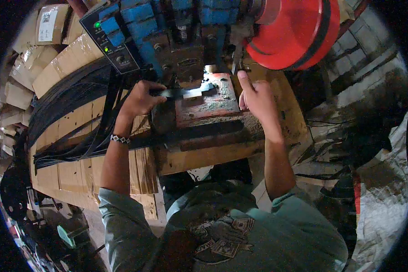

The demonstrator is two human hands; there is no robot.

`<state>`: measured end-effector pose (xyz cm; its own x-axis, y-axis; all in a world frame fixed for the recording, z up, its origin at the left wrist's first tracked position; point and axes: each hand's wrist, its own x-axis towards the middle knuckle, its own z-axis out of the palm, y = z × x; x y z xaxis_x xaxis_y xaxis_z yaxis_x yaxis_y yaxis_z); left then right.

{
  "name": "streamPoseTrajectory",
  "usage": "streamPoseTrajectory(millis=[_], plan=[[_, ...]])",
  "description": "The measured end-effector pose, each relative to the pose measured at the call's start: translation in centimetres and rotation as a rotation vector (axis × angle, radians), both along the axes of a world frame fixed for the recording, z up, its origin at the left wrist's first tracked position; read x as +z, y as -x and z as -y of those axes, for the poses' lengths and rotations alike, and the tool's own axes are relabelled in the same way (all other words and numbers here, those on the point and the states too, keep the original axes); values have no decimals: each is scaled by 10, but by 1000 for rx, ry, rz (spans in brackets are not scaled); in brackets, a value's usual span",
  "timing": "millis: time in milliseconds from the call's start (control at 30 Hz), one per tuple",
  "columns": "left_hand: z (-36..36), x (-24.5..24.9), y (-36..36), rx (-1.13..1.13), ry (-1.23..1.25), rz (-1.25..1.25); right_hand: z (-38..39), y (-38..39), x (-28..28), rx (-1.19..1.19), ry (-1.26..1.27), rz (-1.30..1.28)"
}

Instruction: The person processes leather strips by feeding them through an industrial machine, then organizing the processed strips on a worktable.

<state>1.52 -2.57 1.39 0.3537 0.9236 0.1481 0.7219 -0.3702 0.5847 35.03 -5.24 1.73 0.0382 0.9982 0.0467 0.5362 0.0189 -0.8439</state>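
My left hand [143, 98] is closed, with thumb and fingers pinching the end of a dark flat strip [171, 93]. That strip reaches right, into the lit work area of a press [183, 65], where a pale piece and a small blue-grey piece [206, 87] lie in line with it. Beneath them is the worn, reddish press bed [208, 106], dusted with grit. On the bed's right side my right hand [258, 99] has curled fingers and a raised thumb, close to a thin metal part under the press head. I cannot tell what its fingers hold.
A red wheel [290, 34] with a black band sits above my right hand. Left of the press is a control box [115, 45] with green lights. Long black strips [72, 97] lie on cardboard [77, 174] at left, with cartons [50, 25] behind. A white sack [383, 190] stands at right.
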Motion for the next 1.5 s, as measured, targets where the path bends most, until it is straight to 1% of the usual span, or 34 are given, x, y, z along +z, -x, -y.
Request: streamPoseTrajectory(millis=[33,67,133,167,233,267,367,400,433,500,533,600,633,700,733,767,800,833,867,900,933,1000,1033,1067,1100,1167,1233,1267,1300,1367,1400,1467,1500], plan=[[1,6,-2,40,41,-11,4,0,0,38,-5,-30],[2,9,-3,80,84,-23,10,2,0,114,-34,6],[-1,6,6,5,57,149,24,5,-6,266,-87,78],[-3,5,10,-35,45,234,29,8,-10,342,-170,77],[5,17,11,1,71,298,38,11,-19,492,-336,77],[12,26,12,17,84,331,40,8,-22,593,-309,156],[33,47,39,160,-101,292,59,9,-23,587,-330,349],[48,58,50,146,-66,348,62,9,-19,614,-280,415],[63,64,66,136,-30,401,62,8,-22,621,-307,431],[75,29,150,-102,21,922,59,8,-31,636,-367,453],[81,28,173,-124,36,1140,55,7,-30,648,-334,446],[86,43,165,408,-236,1052,48,6,-24,678,-263,434],[88,51,160,685,-315,991,48,9,-23,669,-279,440],[88,49,164,829,-550,254,49,15,-17,651,-320,463],[86,45,150,804,-664,290,54,19,-11,615,-325,443],[91,43,135,754,-536,290,53,20,-12,640,-332,468],[96,43,107,702,-405,291,52,19,-15,664,-335,494],[100,46,67,610,-233,343,51,18,-17,691,-335,523],[104,49,27,482,-131,338,50,18,-15,684,-303,498],[101,37,8,341,-12,404,47,19,-9,676,-274,475],[97,30,-8,160,-84,232,44,20,-6,666,-246,452],[92,13,-36,6,-82,226,34,21,-6,652,-297,365],[90,11,-43,-42,-6,270,30,22,-7,639,-321,320],[87,11,-50,-91,70,311,25,24,-7,598,-420,318],[83,11,-52,-137,145,351,22,23,-3,563,-422,313],[66,-1,-40,-174,97,333,15,24,6,504,-429,300],[47,-4,-27,-201,15,301,5,23,-12,436,-425,321],[40,1,-24,-217,6,288,3,23,-20,401,-419,346],[32,2,-19,-180,38,263,2,23,-25,367,-410,371],[16,1,-5,-106,105,213,5,27,-30,379,-371,350],[11,5,-3,-117,85,147,7,30,-33,386,-352,340],[3,13,0,-146,46,12,6,37,-43,437,-406,443],[-6,12,7,-120,90,12,6,38,-47,457,-433,494]])
